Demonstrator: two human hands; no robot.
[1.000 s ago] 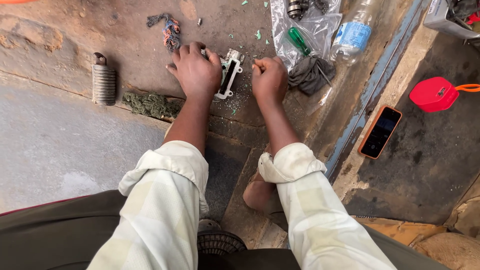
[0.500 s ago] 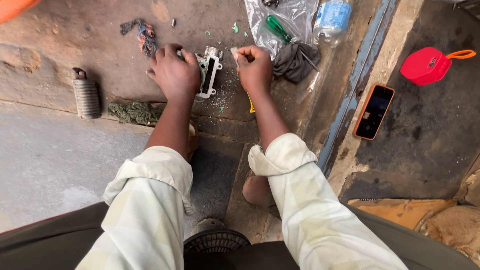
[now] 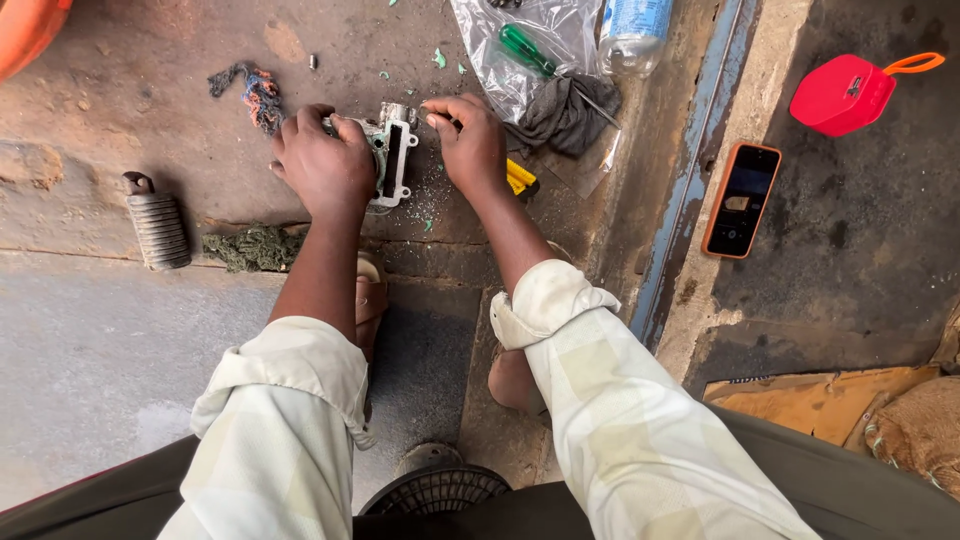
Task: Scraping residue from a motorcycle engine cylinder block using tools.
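My left hand (image 3: 322, 165) grips a small grey metal engine part (image 3: 393, 150) with a rectangular opening, holding it against the concrete ledge. My right hand (image 3: 470, 145) is closed around a thin tool whose tip touches the part's top right corner; a yellow handle (image 3: 519, 177) shows below the hand. Green flakes lie scattered on the concrete around the part. Both arms wear rolled-up pale sleeves.
A ribbed metal footpeg (image 3: 157, 225) and a green rag (image 3: 255, 247) lie at left. A plastic bag with a green-handled screwdriver (image 3: 528, 50), a dark cloth (image 3: 565, 112) and a water bottle (image 3: 633, 30) are at the top. A phone (image 3: 741, 198) and a red speaker (image 3: 845, 93) lie at right.
The view has shifted slightly, so everything sits a little lower and left in the frame. Both hands stay on the metal part, with the right hand's tool still at its edge.
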